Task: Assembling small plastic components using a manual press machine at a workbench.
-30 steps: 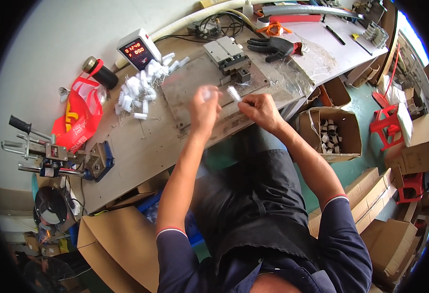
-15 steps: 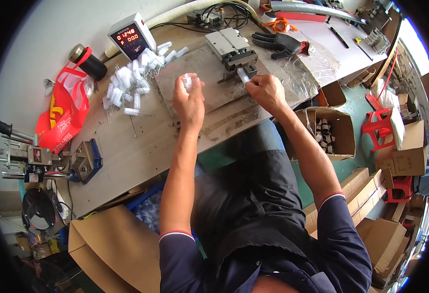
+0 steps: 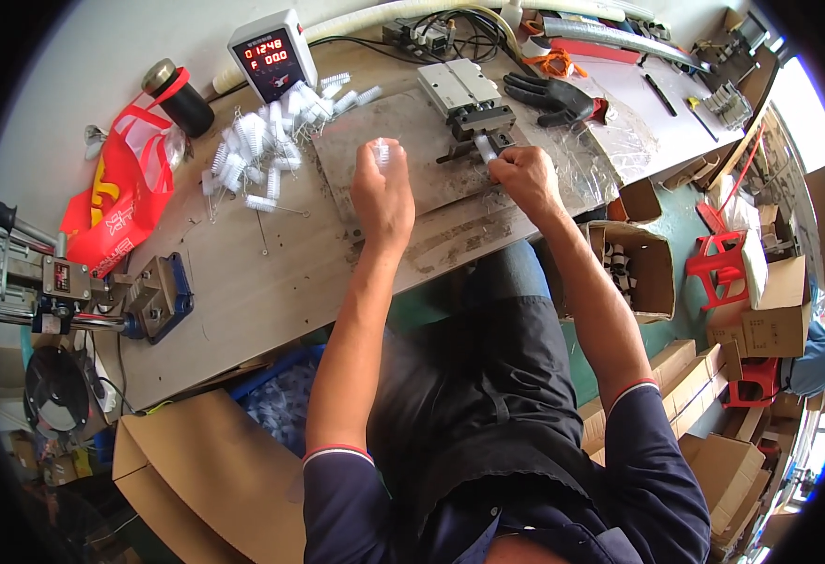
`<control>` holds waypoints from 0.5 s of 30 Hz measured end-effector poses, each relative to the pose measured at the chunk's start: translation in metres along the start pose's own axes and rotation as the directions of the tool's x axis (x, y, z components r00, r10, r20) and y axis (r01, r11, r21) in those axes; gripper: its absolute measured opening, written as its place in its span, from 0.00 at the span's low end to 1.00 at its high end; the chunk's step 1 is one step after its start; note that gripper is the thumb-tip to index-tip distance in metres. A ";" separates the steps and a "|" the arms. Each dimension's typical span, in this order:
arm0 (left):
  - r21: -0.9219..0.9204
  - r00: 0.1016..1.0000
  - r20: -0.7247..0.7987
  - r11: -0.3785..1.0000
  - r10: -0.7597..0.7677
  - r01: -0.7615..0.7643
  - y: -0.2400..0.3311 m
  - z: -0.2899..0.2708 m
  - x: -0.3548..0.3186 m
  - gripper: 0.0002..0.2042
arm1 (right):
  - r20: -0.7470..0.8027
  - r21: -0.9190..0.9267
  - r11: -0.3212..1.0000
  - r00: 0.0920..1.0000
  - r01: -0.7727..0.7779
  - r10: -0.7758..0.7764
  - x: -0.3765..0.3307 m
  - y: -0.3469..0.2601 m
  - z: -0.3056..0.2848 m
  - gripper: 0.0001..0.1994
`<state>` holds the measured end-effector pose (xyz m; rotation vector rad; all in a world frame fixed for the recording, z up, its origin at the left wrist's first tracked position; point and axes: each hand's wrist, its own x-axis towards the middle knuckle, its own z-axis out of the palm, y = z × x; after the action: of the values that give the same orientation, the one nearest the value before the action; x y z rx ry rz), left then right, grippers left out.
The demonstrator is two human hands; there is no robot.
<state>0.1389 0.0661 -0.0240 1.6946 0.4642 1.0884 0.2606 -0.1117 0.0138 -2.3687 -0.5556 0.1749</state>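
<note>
My left hand (image 3: 382, 202) is raised over the metal plate on the bench, fingers closed round a small white bristle brush (image 3: 381, 150) that shows blurred at its fingertips. To the right, my right hand (image 3: 528, 179) pinches the near end of another white brush (image 3: 484, 147). That brush's far end is at the jaws of a small metal clamping fixture (image 3: 476, 117); whether the jaws grip it I cannot tell. A heap of white brushes with looped wire stems (image 3: 260, 141) lies left of my left hand.
A display box with red digits (image 3: 272, 56) stands behind the heap. A black glove (image 3: 552, 97) lies right of the fixture. At the left are a dark flask (image 3: 179, 101), a red bag (image 3: 126, 202) and a lever press (image 3: 154, 296). An open carton (image 3: 652, 268) is below the bench's right side.
The whole view has shifted slightly, with the bench things appearing further right. Both hands keep their brushes, and the right one is still at the fixture.
</note>
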 end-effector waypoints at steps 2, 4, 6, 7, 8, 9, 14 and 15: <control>0.046 0.999 0.008 0.998 -0.040 0.040 -0.001 0.000 -0.001 0.12 | -0.010 0.003 1.000 1.000 -0.001 0.001 0.001 0.002 0.001 0.14; 0.096 0.996 0.019 0.992 -0.082 0.079 0.000 -0.001 -0.002 0.12 | -0.055 0.051 0.999 0.998 0.002 0.001 0.001 0.002 0.004 0.14; 0.158 0.999 0.003 0.986 -0.047 0.046 0.001 -0.001 -0.001 0.13 | -0.089 0.056 0.998 0.996 -0.002 0.006 0.002 0.000 0.005 0.14; 0.159 0.999 0.011 0.986 -0.044 0.041 0.003 -0.002 -0.001 0.13 | -0.120 0.058 0.998 0.993 -0.001 0.008 0.002 -0.001 0.005 0.14; 0.177 1.000 0.008 0.984 -0.005 0.003 0.004 -0.002 -0.003 0.14 | -0.126 0.063 0.998 0.992 -0.006 0.014 0.000 0.002 0.008 0.14; 0.195 0.999 0.005 0.980 0.037 -0.037 0.009 -0.001 -0.003 0.14 | -0.194 0.069 0.995 0.979 0.074 -0.060 -0.003 0.006 0.012 0.15; 0.280 0.985 0.148 0.952 0.088 -0.127 0.024 0.003 -0.011 0.09 | -0.278 0.262 0.949 0.956 0.174 -0.098 -0.020 0.016 0.015 0.14; 0.327 0.970 0.186 0.921 0.155 -0.210 0.024 0.005 -0.011 0.08 | -0.286 0.270 0.947 0.954 0.172 -0.092 -0.020 0.015 0.015 0.14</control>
<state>0.1324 0.0459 -0.0078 2.1538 0.4189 1.0378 0.2437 -0.1218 -0.0079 -2.0155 -0.5160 -0.1210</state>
